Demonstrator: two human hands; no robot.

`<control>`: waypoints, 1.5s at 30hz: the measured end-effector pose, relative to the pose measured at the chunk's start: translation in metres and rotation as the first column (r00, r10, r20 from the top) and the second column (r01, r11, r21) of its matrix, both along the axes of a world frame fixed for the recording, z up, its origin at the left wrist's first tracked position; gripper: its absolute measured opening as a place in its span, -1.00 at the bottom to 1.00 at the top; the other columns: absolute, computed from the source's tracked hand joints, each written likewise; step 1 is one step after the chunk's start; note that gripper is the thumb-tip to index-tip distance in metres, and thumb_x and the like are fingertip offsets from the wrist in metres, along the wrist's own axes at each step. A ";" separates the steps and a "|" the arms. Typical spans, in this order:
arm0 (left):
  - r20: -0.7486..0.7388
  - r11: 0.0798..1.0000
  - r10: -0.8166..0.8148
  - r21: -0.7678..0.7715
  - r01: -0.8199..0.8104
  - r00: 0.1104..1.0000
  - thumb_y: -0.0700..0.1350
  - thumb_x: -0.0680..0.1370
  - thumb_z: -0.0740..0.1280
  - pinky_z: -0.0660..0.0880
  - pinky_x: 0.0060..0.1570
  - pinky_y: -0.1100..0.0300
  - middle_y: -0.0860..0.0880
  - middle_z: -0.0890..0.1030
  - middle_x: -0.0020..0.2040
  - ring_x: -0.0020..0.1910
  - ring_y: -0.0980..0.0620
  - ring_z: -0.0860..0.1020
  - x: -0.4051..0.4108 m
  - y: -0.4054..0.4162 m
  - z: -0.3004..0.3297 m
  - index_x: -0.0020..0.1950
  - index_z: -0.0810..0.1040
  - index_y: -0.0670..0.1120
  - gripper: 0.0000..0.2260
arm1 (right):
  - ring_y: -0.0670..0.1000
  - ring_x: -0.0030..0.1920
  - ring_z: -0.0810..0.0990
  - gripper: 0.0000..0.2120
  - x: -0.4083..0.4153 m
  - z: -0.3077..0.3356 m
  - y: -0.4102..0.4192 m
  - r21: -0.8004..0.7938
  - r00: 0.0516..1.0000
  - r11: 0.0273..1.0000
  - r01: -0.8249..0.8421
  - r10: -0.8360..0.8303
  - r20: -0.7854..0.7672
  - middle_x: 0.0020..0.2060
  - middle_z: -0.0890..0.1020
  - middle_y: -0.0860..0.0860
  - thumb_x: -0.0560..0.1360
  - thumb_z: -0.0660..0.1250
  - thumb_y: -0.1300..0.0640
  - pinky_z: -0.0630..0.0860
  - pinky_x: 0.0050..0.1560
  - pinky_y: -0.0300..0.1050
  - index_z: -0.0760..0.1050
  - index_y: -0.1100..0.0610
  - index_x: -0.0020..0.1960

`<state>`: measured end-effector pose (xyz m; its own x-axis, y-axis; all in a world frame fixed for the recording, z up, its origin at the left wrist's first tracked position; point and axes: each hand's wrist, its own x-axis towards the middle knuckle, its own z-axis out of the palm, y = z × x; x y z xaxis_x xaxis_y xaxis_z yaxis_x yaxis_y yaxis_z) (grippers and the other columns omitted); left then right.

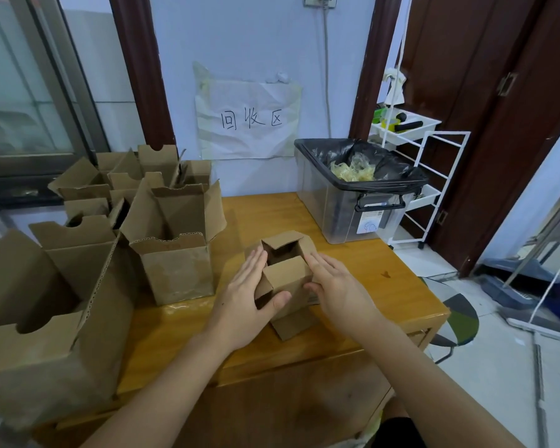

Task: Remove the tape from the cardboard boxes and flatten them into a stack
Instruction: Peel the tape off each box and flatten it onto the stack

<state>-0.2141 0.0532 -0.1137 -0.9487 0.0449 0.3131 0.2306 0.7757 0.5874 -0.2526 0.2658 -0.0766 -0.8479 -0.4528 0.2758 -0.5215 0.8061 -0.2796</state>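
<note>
A small open cardboard box [286,276] stands on the wooden table [385,286] in the middle of the view, its top flaps loose. My left hand [251,292] presses flat against its left side, fingers straight, thumb across the front. My right hand [337,286] lies flat against its right side, fingers straight. One bottom flap [293,324] sticks out toward me from under the box.
Several larger open cardboard boxes crowd the table's left: one [175,260] beside my left hand, one [46,318] at the near left. At the back right corner stands a clear bin [343,208] lined with a black bag, holding crumpled tape [353,171]. White rack [427,176] behind it.
</note>
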 end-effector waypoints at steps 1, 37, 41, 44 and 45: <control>-0.003 0.999 -0.033 0.011 0.033 0.999 0.43 0.61 0.09 0.00 0.60 0.16 0.23 -0.07 0.68 0.62 0.33 -0.12 0.002 -0.002 -0.001 0.70 -0.04 0.09 -0.23 | -0.02 0.63 0.03 -0.39 -0.001 0.004 0.000 0.007 0.998 1.000 0.002 -0.002 0.057 0.63 0.15 -0.04 0.70 0.19 0.00 0.09 0.57 -0.09 0.02 0.00 0.67; -0.152 0.788 -0.314 -0.593 0.168 0.937 0.22 0.70 0.01 -0.10 0.63 0.06 0.11 0.47 0.52 0.58 0.13 0.26 0.002 0.024 0.063 0.48 0.50 0.09 -0.53 | -0.18 0.62 -0.09 -0.20 -0.003 0.022 0.034 -0.330 0.942 0.941 -0.077 0.177 0.286 0.65 -0.01 -0.14 0.54 0.44 -0.12 0.09 0.63 0.00 0.11 -0.08 0.65; -0.160 0.768 -0.249 -0.634 0.094 0.955 0.27 0.69 0.04 -0.19 0.60 0.07 0.12 0.42 0.55 0.60 0.12 0.23 -0.005 0.009 0.070 0.47 0.50 0.14 -0.53 | -0.15 0.62 -0.01 -0.21 -0.007 0.022 0.035 -0.290 0.938 0.953 -0.085 0.175 0.301 0.64 -0.03 -0.18 0.53 0.44 -0.15 0.14 0.61 0.00 0.12 -0.13 0.64; -0.203 0.827 -0.094 -0.562 -0.038 0.975 0.30 0.66 0.10 -0.10 0.58 0.10 0.09 0.47 0.52 0.58 0.10 0.28 -0.001 -0.001 0.066 0.45 0.53 0.10 -0.52 | -0.12 0.61 0.06 -0.25 -0.009 0.020 0.037 -0.298 0.936 0.951 -0.075 0.170 0.307 0.64 -0.01 -0.20 0.52 0.45 -0.15 0.20 0.59 0.01 0.17 -0.19 0.61; -0.197 0.830 -0.044 -0.552 -0.074 0.979 0.33 0.66 0.10 -0.09 0.57 0.10 0.07 0.46 0.53 0.58 0.09 0.27 0.001 -0.003 0.063 0.46 0.53 0.08 -0.48 | -0.12 0.60 0.09 -0.27 -0.010 0.020 0.037 -0.307 0.937 0.949 -0.077 0.174 0.303 0.64 0.02 -0.20 0.52 0.45 -0.15 0.22 0.58 0.03 0.20 -0.20 0.60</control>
